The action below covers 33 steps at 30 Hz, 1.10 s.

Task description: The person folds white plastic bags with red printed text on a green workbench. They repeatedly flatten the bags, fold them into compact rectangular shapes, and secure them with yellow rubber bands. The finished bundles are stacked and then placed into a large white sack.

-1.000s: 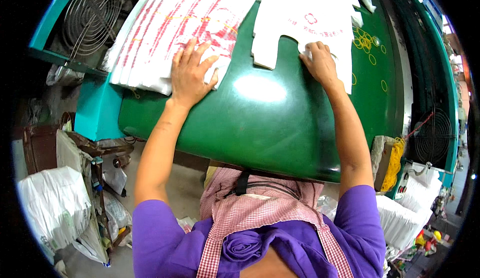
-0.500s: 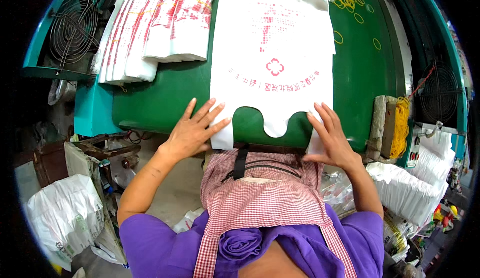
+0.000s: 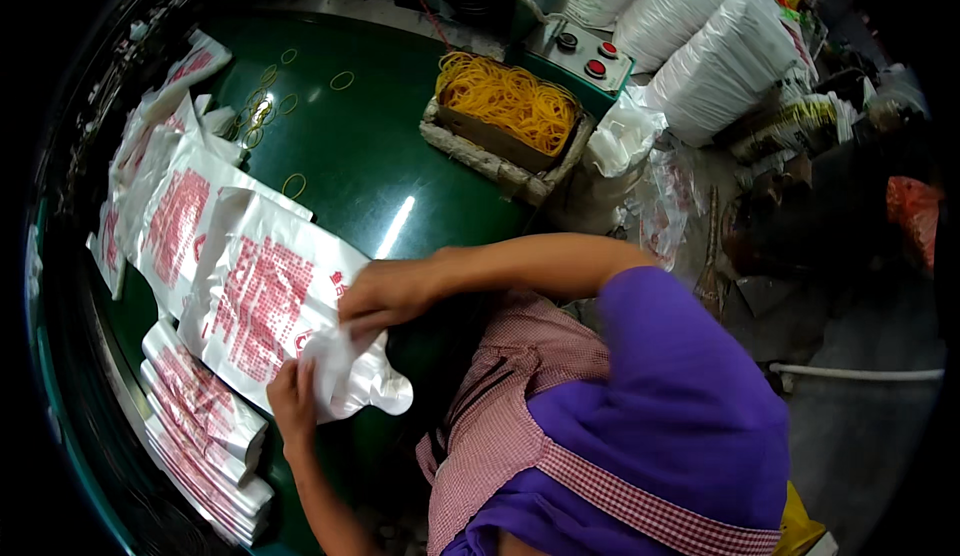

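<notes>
White plastic bags with red print lie flat in a stack on the green tabletop. My right hand reaches across the bags' near end, fingers bent and closed on the white plastic. At the left edge of that same end, my left hand is closed on a raised fold of the bags. The fold stands up between both hands, slightly blurred. One handle flap sticks out past them. Part of the fingertips is hidden by the plastic.
Folded bag bundles lie at the left. Loose rubber bands are scattered on the tabletop. A box of yellow rubber bands stands at the far edge, beside a control box with red buttons. White sacks stand beyond.
The view has turned, so the table now slants to the left. My hands, earlier spread over the bags' two handles, have come together and lifted the near end into a fold.
</notes>
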Tool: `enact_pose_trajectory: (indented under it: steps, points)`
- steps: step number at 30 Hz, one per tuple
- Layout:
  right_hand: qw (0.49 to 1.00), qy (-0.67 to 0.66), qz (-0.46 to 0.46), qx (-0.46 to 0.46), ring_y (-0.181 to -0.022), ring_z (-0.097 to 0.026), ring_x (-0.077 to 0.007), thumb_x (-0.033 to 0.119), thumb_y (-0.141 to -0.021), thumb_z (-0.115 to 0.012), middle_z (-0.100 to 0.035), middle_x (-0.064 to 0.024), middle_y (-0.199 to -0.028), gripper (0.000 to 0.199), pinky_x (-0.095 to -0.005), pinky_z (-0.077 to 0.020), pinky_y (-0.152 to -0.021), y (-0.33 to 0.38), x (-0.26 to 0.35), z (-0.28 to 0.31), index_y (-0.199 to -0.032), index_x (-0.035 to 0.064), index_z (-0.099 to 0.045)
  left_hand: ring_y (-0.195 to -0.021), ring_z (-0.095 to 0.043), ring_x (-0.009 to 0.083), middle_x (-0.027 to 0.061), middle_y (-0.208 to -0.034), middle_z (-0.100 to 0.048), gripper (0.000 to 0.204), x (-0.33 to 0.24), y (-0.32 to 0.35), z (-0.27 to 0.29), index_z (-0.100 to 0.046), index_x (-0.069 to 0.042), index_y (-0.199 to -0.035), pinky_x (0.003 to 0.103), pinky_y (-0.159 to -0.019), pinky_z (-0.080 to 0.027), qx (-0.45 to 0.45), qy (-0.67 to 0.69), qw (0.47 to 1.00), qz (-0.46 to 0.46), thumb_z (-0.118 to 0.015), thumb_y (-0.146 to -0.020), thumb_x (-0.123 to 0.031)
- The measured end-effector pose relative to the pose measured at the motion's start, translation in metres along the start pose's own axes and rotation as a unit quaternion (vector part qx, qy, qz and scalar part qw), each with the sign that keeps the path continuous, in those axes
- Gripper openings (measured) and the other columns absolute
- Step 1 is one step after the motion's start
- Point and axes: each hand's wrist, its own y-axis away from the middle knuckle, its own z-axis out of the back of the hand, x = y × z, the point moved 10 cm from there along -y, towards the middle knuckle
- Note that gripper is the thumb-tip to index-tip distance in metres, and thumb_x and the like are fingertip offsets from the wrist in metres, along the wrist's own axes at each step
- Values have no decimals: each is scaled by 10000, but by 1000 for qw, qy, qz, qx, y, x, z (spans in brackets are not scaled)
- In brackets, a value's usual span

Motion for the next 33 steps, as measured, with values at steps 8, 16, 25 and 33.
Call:
enact_pose_trajectory:
  steps: [8, 16, 25, 33]
  points:
    - [986, 165, 4, -36, -731, -637, -376, 391, -774, -660, -646, -172, -750, 353, -487, -482, -630, -57, -11, -59, -890, 63, -597, -1310, -336, 435, 215, -1437, -350, 644, -52, 84, -23, -470, -91, -1326, 509, -1089, -265, -42, -236, 946, -218, -620, -700, -70]
    - [943, 302, -21, -139, -1141, -481, -330, 428, -846, -578, -540, -143, -1179, 443, -507, -384, -943, -45, -31, -16, -1080, 52, -587, -1029, -621, 353, 145, -1136, -647, 312, -58, 45, -27, -639, -63, -1113, 380, -898, -483, -98, -139, 973, -156, -559, -814, -27]
    - [946, 313, 11, -82, -1380, -273, -352, 553, -745, -657, -346, -241, -1438, 902, -480, -227, -1121, -44, -19, -37, -1338, -68, -382, -1056, -554, 353, 196, -1191, -569, 402, -17, -17, 44, -558, -10, -1185, 393, -938, -419, -226, -181, 953, -87, -637, -794, -59]
    - [966, 37, 134, -219, -1251, -429, -366, 287, -800, -701, -470, -219, -1311, 590, -464, -358, -1037, 0, 33, -33, -1265, 13, -464, -960, -564, 347, 143, -1090, -578, 516, -33, -8, -14, -538, -61, -1197, 415, -793, -472, -73, -289, 948, -112, -615, -691, 9]
